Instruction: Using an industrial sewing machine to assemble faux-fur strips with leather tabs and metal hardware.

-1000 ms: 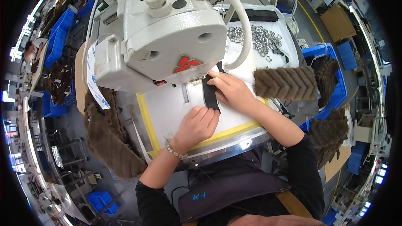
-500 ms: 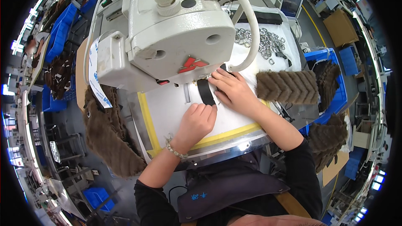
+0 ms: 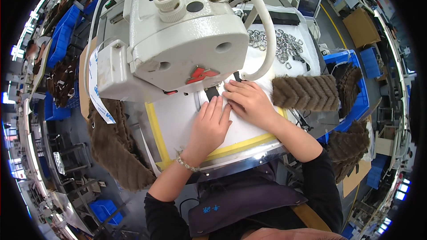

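A short black webbing strap (image 3: 212, 94) lies under the front of a white industrial sewing machine (image 3: 182, 49), on a white work plate edged with yellow tape (image 3: 240, 142). My left hand (image 3: 210, 124) is laid flat with fingers stretched out, its fingertips on the near part of the strap and hiding it. Close beside it, my right hand (image 3: 250, 101) rests with fingers extended and pressed down on the plate. Another black piece (image 3: 237, 76) shows just beyond the right fingertips. The needle area is mostly hidden by the machine head.
Many metal D-rings (image 3: 282, 46) are heaped on white cloth at the far right. A brown fur piece (image 3: 304, 92) lies right of my hand, near a blue bin (image 3: 360, 89). More brown fur (image 3: 118, 146) hangs at the left. A small screen (image 3: 310, 0) stands at the back.
My left hand has gone from a closed grip at the strap's near end to lying flat farther forward on it. My right hand has barely shifted. The machine head appears slightly farther left.
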Motion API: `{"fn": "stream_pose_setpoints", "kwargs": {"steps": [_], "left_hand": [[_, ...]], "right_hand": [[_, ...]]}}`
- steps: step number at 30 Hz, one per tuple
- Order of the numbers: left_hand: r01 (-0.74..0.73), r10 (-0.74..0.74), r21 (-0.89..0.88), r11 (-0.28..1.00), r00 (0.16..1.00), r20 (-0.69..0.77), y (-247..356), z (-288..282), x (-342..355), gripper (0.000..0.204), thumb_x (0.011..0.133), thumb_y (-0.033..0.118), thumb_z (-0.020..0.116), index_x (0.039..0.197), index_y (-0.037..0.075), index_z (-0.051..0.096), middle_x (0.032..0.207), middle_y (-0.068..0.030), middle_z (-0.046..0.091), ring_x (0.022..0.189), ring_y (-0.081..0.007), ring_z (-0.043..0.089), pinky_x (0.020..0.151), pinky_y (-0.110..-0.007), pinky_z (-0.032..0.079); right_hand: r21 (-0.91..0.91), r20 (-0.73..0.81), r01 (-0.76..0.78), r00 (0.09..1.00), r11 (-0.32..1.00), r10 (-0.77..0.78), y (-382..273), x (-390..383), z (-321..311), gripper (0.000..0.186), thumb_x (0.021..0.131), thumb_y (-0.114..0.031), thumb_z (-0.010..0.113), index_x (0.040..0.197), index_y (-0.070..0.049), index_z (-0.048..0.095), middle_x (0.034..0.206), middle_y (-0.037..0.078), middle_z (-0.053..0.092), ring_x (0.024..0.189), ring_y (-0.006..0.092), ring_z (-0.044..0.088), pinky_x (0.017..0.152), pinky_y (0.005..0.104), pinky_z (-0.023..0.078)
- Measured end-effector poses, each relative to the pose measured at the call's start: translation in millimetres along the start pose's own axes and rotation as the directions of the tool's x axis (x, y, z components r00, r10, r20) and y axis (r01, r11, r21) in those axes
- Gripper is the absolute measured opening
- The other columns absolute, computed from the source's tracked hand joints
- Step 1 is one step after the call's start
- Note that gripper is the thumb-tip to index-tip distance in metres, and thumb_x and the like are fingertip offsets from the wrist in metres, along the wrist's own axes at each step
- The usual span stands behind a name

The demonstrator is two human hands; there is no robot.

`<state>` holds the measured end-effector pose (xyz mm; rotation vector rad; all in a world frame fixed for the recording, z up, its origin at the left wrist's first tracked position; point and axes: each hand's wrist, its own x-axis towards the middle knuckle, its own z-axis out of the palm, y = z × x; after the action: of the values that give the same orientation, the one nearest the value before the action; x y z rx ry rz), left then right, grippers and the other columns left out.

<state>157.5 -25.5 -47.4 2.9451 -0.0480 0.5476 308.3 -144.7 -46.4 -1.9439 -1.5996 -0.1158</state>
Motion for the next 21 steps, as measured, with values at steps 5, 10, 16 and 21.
{"fn": "stream_pose_setpoints", "kwargs": {"steps": [5,10,16,21], "left_hand": [[0.056,-0.055,-0.057,0.997,0.998,0.03,-0.1,-3.2,-4.9,0.053,0.079,0.029,0.069,0.121,-0.002,0.059,0.124,-0.0211,0.057,0.119,-0.0326,0.052,0.102,-0.043,0.039],[0.091,-0.089,-0.042,0.995,0.994,0.06,-8.0,-0.4,1.8,0.058,0.082,0.035,0.066,0.126,-0.002,0.055,0.128,-0.0212,0.054,0.123,-0.0328,0.049,0.104,-0.043,0.037],[0.073,-0.071,-0.028,0.997,0.995,0.076,-7.2,-2.7,-1.0,0.064,0.086,0.044,0.06,0.13,-0.001,0.052,0.132,-0.0221,0.051,0.125,-0.0338,0.046,0.105,-0.043,0.036],[0.11,-0.105,-0.052,0.993,0.991,0.089,-6.4,-2.3,-0.2,0.068,0.087,0.05,0.057,0.132,-0.001,0.051,0.134,-0.0224,0.049,0.127,-0.0339,0.045,0.105,-0.044,0.035]], "right_hand": [[0.02,-0.012,-0.024,1.0,1.0,0.024,-1.1,2.0,-3.2,0.023,0.079,-0.009,0.069,0.101,-0.004,0.067,0.116,0.011,0.066,0.113,0.0236,0.061,0.092,0.0366,0.045],[0.017,-0.026,-0.023,0.999,1.0,0.023,-1.6,1.7,-3.1,0.023,0.078,-0.009,0.069,0.1,-0.004,0.067,0.114,0.011,0.067,0.11,0.0232,0.062,0.09,0.0359,0.046],[0.021,-0.029,-0.028,0.999,0.999,0.029,-2.2,2.0,-2.5,0.023,0.077,-0.009,0.069,0.1,-0.004,0.067,0.113,0.01,0.067,0.109,0.0232,0.063,0.09,0.0356,0.046],[0.019,-0.02,-0.034,0.999,0.999,0.034,-3.9,1.8,-3.5,0.024,0.077,-0.009,0.069,0.1,-0.005,0.068,0.113,0.01,0.068,0.108,0.0238,0.063,0.089,0.0354,0.046]]}}
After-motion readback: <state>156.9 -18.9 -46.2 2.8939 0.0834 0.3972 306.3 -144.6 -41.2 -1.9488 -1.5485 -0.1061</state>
